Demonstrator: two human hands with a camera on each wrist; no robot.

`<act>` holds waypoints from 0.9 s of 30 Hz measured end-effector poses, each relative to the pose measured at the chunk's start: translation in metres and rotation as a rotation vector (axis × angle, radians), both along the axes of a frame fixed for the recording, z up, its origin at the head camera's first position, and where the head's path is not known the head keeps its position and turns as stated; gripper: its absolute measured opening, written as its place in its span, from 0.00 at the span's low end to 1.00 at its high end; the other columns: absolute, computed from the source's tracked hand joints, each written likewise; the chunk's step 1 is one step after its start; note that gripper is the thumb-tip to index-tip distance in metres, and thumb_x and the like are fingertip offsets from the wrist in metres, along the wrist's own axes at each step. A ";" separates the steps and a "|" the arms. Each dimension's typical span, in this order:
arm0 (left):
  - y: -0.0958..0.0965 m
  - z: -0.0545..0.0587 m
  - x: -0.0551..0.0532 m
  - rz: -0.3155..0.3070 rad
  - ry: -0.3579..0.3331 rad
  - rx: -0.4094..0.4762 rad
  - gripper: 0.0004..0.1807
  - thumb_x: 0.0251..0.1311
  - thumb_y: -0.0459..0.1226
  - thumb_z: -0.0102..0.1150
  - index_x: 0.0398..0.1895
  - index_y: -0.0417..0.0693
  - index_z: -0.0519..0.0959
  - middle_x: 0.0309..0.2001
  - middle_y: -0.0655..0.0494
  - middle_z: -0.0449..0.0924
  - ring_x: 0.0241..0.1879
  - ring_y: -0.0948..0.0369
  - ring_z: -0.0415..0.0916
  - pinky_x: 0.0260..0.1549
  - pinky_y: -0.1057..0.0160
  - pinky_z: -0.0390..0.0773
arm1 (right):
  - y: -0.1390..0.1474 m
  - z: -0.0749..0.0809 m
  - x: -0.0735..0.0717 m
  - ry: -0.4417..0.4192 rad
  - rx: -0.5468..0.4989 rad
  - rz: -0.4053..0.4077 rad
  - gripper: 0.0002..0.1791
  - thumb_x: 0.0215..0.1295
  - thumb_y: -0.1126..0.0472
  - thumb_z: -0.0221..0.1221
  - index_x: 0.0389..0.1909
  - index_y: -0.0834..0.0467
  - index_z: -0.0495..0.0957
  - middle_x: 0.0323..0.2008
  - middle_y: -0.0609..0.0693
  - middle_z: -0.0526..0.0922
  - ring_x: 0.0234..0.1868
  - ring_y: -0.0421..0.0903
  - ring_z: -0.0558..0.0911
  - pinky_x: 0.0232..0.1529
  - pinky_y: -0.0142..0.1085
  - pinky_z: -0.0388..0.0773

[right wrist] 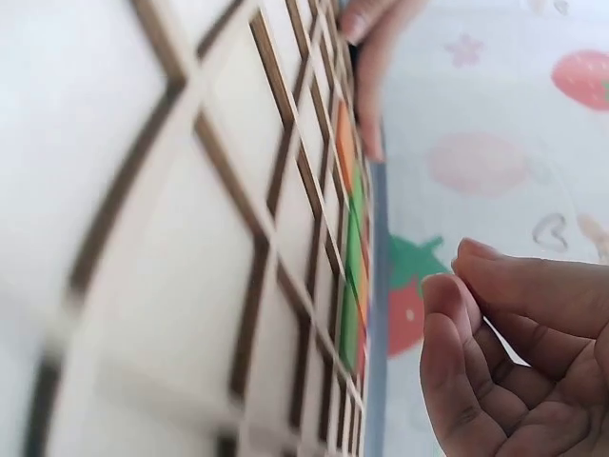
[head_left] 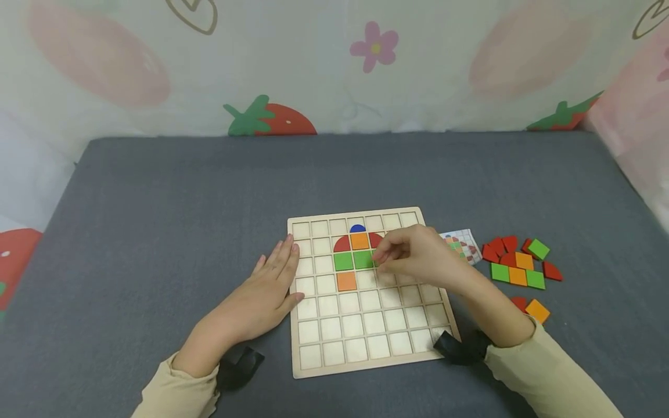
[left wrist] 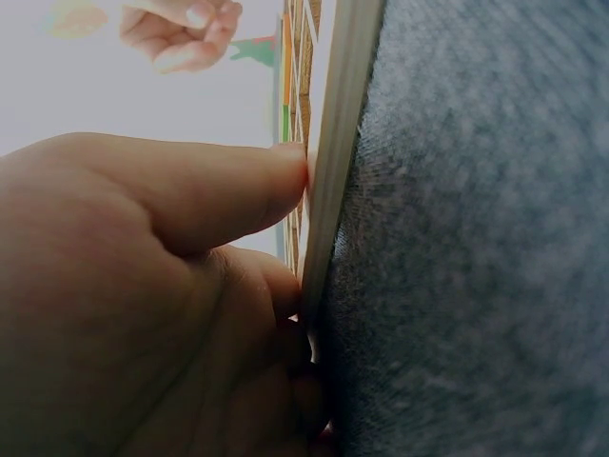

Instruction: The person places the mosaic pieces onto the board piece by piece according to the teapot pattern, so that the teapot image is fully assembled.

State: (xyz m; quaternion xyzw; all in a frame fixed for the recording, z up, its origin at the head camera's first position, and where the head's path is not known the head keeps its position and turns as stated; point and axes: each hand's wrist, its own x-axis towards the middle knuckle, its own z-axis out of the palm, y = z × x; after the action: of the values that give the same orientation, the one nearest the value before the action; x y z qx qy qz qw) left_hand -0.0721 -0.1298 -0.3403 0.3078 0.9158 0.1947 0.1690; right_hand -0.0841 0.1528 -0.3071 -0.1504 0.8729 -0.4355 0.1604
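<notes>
A pale wooden grid board (head_left: 371,371) lies on the table with coloured tiles in some cells. A blue half-round tile (head_left: 358,228) tops an orange square (head_left: 359,241) flanked by red quarter-round tiles (head_left: 342,244). Below are green squares (head_left: 343,261), then another orange square (head_left: 346,281). My left hand (head_left: 269,293) rests flat against the board's left edge, thumb touching the rim. Over the right end of the green row hovers my right hand (head_left: 418,255), fingers loosely bent, with no tile visible between thumb and index finger (right wrist: 452,309); it partly hides the tiles beneath.
A printed pattern card (head_left: 462,245) lies right of the board, partly behind my right hand. Farther right are loose red, orange and green tiles (head_left: 518,276), some overlapping. Black straps (head_left: 240,368) hang at both wrists. A patterned curtain (head_left: 418,87) borders the grey tabletop (head_left: 183,191).
</notes>
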 end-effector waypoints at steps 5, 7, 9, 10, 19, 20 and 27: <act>0.000 -0.002 -0.001 -0.001 -0.006 -0.005 0.40 0.69 0.43 0.48 0.72 0.32 0.41 0.74 0.40 0.32 0.72 0.47 0.32 0.67 0.44 0.42 | 0.024 0.006 0.007 -0.042 0.009 -0.096 0.05 0.55 0.69 0.65 0.34 0.63 0.83 0.31 0.50 0.83 0.32 0.46 0.81 0.36 0.34 0.78; -0.001 -0.002 -0.002 -0.003 -0.008 -0.001 0.40 0.69 0.42 0.48 0.72 0.31 0.41 0.74 0.40 0.32 0.72 0.47 0.32 0.67 0.43 0.43 | 0.033 0.009 0.009 -0.054 0.017 -0.133 0.05 0.56 0.68 0.65 0.35 0.62 0.83 0.31 0.51 0.83 0.33 0.47 0.81 0.35 0.34 0.78; -0.003 -0.002 -0.002 -0.004 -0.009 0.001 0.40 0.69 0.42 0.48 0.72 0.31 0.41 0.74 0.40 0.32 0.72 0.47 0.32 0.66 0.43 0.43 | 0.040 0.012 0.011 -0.061 0.012 -0.164 0.06 0.57 0.67 0.64 0.36 0.62 0.83 0.32 0.52 0.83 0.34 0.47 0.80 0.36 0.35 0.79; -0.004 -0.002 -0.002 -0.004 -0.008 0.001 0.40 0.69 0.42 0.48 0.72 0.31 0.41 0.74 0.40 0.32 0.72 0.47 0.32 0.66 0.43 0.43 | 0.044 0.012 0.012 -0.066 0.004 -0.178 0.07 0.57 0.66 0.65 0.37 0.62 0.82 0.32 0.53 0.83 0.34 0.48 0.81 0.36 0.35 0.79; -0.012 -0.005 -0.003 -0.008 -0.004 0.011 0.40 0.70 0.43 0.47 0.73 0.33 0.39 0.74 0.41 0.30 0.72 0.47 0.31 0.66 0.42 0.42 | 0.081 0.015 0.021 -0.032 -0.009 -0.239 0.10 0.61 0.64 0.63 0.41 0.65 0.80 0.34 0.57 0.83 0.34 0.47 0.82 0.35 0.37 0.80; -0.012 -0.005 -0.003 -0.010 -0.003 0.012 0.40 0.70 0.43 0.47 0.73 0.33 0.39 0.74 0.41 0.30 0.72 0.47 0.31 0.66 0.42 0.42 | 0.085 0.014 0.022 -0.023 -0.001 -0.247 0.10 0.61 0.64 0.63 0.41 0.65 0.80 0.34 0.57 0.83 0.33 0.47 0.82 0.34 0.36 0.80; -0.013 -0.003 -0.004 -0.021 -0.009 0.012 0.40 0.70 0.42 0.47 0.72 0.33 0.39 0.74 0.41 0.30 0.72 0.47 0.31 0.66 0.41 0.42 | 0.111 0.010 0.027 0.021 0.019 -0.291 0.11 0.61 0.64 0.62 0.42 0.67 0.80 0.31 0.52 0.83 0.30 0.45 0.81 0.31 0.33 0.80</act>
State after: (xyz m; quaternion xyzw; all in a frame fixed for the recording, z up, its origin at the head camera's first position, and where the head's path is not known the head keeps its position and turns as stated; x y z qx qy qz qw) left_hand -0.0763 -0.1432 -0.3431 0.3177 0.9107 0.1995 0.1732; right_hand -0.0570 0.2639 -0.2966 -0.0252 0.8913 -0.4442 0.0878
